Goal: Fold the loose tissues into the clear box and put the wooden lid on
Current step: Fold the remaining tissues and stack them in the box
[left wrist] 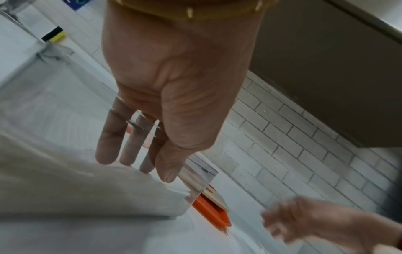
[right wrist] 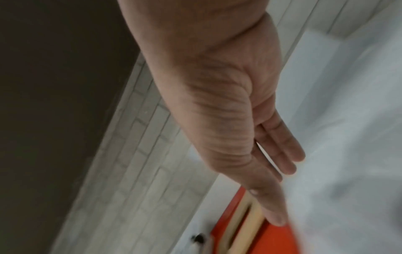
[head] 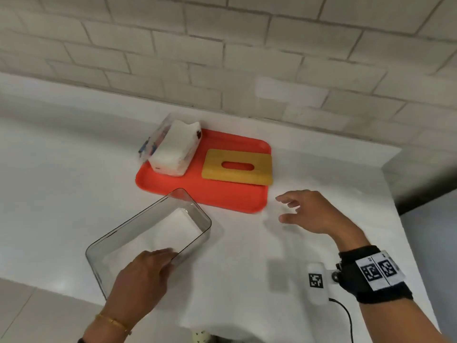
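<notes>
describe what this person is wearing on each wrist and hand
Both hands are bare, no gloves or sleeves. The left hand has a thin gold bangle at the wrist. The right hand has a black wrist strap with black-and-white square code tags, a small white camera block and a black cable.

White counter, seen from my head camera

I see a white counter point(head: 247, 268) filling the middle and lower part of the frame, running back to a pale brick wall point(head: 222, 58) along the top. An orange tray point(head: 222, 196) sits on it just above centre. A clear box point(head: 148, 233) stands directly on the counter at lower centre-left, set at a slant, its far corner just beside the tray's near edge. Past the counter's front edge, at lower left, I can see pale floor tiles point(head: 24, 313).
</notes>
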The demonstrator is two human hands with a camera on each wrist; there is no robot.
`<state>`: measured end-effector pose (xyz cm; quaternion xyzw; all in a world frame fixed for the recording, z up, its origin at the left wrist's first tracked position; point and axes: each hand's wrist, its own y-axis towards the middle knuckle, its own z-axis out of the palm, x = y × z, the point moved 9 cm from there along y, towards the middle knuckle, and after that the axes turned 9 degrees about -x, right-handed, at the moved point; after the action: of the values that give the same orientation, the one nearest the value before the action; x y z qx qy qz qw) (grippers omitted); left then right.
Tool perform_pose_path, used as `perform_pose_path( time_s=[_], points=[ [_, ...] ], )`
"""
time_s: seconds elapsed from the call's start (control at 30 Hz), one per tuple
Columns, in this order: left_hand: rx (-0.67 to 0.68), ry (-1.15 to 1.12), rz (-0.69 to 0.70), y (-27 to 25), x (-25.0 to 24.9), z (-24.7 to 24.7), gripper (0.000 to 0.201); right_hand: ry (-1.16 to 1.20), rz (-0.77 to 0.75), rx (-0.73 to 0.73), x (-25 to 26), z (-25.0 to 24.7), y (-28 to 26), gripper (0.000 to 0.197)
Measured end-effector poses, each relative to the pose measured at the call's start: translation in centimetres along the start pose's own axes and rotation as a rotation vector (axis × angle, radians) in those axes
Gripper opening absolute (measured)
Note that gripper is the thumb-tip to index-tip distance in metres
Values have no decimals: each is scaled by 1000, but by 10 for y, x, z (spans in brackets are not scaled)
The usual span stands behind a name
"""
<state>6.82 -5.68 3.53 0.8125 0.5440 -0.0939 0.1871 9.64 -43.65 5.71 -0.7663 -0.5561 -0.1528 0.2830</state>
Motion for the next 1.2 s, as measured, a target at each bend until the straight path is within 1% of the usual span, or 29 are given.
perform_pose_path(
  time_s=[0.07, 0.13, 0.2, 0.23, 0.27, 0.33, 0.37, 0.4, 0.47, 0.5, 0.53, 0.57, 0.6, 0.63, 0.7, 0.77, 0.8, 0.87, 0.9, 0.97, 1.03, 1.07, 1.17, 1.2],
  points=[
    [12, -18, -45, 2, 0, 2, 45, -112, 134, 5, -59, -12, -14, 66],
    [64, -29, -98, 4, -3, 6, 40, -246, 235, 40, -108, -17, -31, 79],
    [126, -64, -192, 4, -3, 14, 33, -292, 298, 75, -145, -13, -47, 91],
    [160, -62, -215, 5, -3, 18, 29, -301, 311, 83, -158, -9, -54, 96],
    [163, -41, -212, 6, -4, 18, 27, -309, 309, 80, -166, -5, -58, 98],
    [146, 39, -230, 12, -9, 12, 30, -319, 280, 49, -173, 1, -64, 96],
    [88, 85, -225, 19, -18, 3, 33, -320, 263, 29, -173, 4, -66, 95],
    [-6, 100, -196, 25, -35, -9, 32, -317, 250, 13, -173, 6, -66, 93],
    [-215, 28, -93, 38, -85, -28, 21, -301, 226, -12, -171, 9, -66, 92],
    [-224, -49, -54, 45, -112, -24, 17, -282, 210, -19, -170, 10, -66, 92],
    [-179, -140, -27, 53, -135, -10, 16, -250, 197, -29, -169, 10, -66, 92],
    [-107, -212, -28, 60, -154, 11, 15, -210, 188, -46, -169, 8, -65, 92],
    [-11, -253, -65, 64, -165, 39, 15, -178, 185, -72, -170, 5, -65, 92],
    [94, -234, -131, 68, -172, 69, 22, -177, 193, -105, -173, -1, -66, 94],
    [229, -80, -191, 74, -184, 117, 53, -251, 263, -172, -187, -14, -70, 101],
    [276, 67, -196, 80, -195, 143, 80, -300, 421, -199, -209, -23, -79, 115],
    [277, 108, -209, 83, -198, 151, 90, -306, 503, -196, -221, -25, -86, 123],
    [272, 140, -258, 85, -200, 160, 101, -294, 610, -195, -236, -25, -98, 135],
    [296, 112, -304, 84, -199, 165, 103, -289, 631, -205, -240, -25, -102, 138],
    [334, -22, -418, 84, -196, 173, 104, -275, 651, -235, -243, -27, -107, 138],
    [345, -170, -535, 86, -188, 179, 97, -224, 676, -248, -245, -29, -109, 137],
    [343, -232, -577, 87, -184, 181, 87, -186, 696, -246, -248, -30, -108, 138],
    [329, -498, -673, 87, -178, 183, 25, -110, 765, -232, -259, -30, -112, 142],
    [329, -588, -701, 84, -178, 181, 19, -104, 787, -232, -263, -31, -115, 142]
  ],
)
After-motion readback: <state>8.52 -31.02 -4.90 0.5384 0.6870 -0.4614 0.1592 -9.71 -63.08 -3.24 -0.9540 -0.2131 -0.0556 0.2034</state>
